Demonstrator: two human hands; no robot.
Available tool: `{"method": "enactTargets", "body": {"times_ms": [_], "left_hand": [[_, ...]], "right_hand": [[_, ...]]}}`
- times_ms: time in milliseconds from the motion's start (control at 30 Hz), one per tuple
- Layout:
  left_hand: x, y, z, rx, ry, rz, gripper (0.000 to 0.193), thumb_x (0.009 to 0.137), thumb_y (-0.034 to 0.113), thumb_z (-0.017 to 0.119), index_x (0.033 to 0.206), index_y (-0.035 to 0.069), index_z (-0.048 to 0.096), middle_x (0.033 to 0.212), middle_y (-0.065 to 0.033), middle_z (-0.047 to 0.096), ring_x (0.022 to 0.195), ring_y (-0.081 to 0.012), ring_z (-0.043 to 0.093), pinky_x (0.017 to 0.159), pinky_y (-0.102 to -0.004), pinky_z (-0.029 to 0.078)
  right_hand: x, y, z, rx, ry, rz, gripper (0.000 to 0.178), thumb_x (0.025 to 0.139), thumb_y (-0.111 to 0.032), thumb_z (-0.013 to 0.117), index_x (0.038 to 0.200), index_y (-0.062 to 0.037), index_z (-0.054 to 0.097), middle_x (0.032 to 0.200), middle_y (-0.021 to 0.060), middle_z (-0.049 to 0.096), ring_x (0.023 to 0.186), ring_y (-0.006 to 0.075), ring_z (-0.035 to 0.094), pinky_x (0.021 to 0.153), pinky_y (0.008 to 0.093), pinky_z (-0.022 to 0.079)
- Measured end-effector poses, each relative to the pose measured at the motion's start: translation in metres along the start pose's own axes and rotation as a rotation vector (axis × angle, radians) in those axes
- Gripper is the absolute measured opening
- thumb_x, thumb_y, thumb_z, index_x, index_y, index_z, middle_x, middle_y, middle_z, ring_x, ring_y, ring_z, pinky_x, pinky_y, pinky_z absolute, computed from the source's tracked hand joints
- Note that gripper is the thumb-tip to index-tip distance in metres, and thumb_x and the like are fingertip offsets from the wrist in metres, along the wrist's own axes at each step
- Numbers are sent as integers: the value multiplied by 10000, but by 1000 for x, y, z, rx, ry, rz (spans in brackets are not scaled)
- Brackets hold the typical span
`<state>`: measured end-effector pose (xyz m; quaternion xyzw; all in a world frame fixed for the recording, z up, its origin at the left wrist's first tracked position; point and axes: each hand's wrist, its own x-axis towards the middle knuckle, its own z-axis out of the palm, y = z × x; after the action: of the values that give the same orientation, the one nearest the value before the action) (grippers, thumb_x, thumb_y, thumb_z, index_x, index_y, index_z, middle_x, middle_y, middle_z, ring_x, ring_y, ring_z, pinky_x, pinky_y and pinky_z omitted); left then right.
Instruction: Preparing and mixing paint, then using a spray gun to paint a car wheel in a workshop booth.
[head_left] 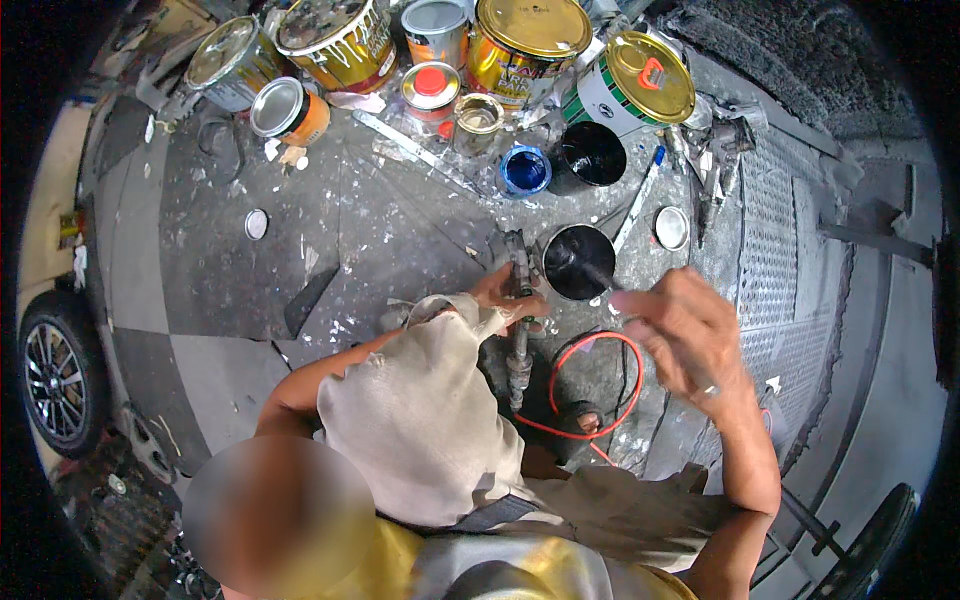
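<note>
Two hazards: the red hose [641,372], 6 o'clock from the black can [561,280], if snagged, could jerk the spray gun [519,352], 8 o'clock, clamped in left hand [497,290] fingers; right hand [692,330] overreach, 4 o'clock, could tip the can. Right finger closure: blurred, cannot tell.

Live from the wearer's head, the left fisheye pitches steeply down, with the left hand [493,289] and right hand [690,335] close beneath it, around mid-frame! Paint cans [528,78] stand farther out, along the upper edge. And how wide it reaches (that car wheel [68,375] sneaks in at far left!), everything curving toward a black-cornered rim.
</note>
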<state>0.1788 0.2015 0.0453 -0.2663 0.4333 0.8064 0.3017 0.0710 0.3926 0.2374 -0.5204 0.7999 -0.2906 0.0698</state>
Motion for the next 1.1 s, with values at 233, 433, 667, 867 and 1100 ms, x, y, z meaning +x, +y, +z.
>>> {"method": "enactTargets", "body": {"times_ms": [233, 433, 667, 867, 1100], "left_hand": [[13, -17, -15, 95, -54, 48, 499, 808, 247, 819, 1192, 152, 515, 1071, -51, 681, 911, -190, 708, 711, -402, 556], [-3, 9, 0, 96, -43, -16, 524, 791, 181, 820, 1196, 122, 493, 1011, -57, 654, 920, -187, 688, 716, -401, 544], [-2, 3, -9, 11, -94, -8, 597, 825, 172, 762, 1315, 114, 426, 1145, -65, 603, 1023, -236, 669, 818, -484, 522], [-7, 18, -5, 105, -8, -53, 704, 864, 379, 758, 1395, 109, 383, 1323, -100, 569, 1167, -278, 635, 993, -555, 408], [-1, 7, -15, 32, 115, -54, 523, 800, 159, 814, 1214, 130, 496, 981, -15, 677, 885, -208, 714, 665, -328, 535]], "right_hand": [[8, -3, 2, 15, -4, -31, 259, 755, -85, 794, 993, -81, 692, 752, 40, 572, 631, 232, 535, 580, 365, 415], [19, 6, 3, 106, 55, 134, 132, 891, -142, 713, 971, -40, 685, 857, 95, 649, 658, 263, 559, 596, 372, 439], [38, 48, 13, 419, 312, 477, 243, 956, -116, 648, 1170, -3, 671, 877, 42, 616, 738, 101, 549, 694, 295, 474], [65, 39, 27, 341, 101, 226, 427, 795, -276, 836, 1134, -64, 687, 767, 55, 524, 695, 194, 520, 624, 338, 438], [59, 47, 33, 7, 112, 30, 200, 868, -160, 756, 919, -9, 635, 804, 126, 628, 689, 312, 619, 617, 393, 499]]}}
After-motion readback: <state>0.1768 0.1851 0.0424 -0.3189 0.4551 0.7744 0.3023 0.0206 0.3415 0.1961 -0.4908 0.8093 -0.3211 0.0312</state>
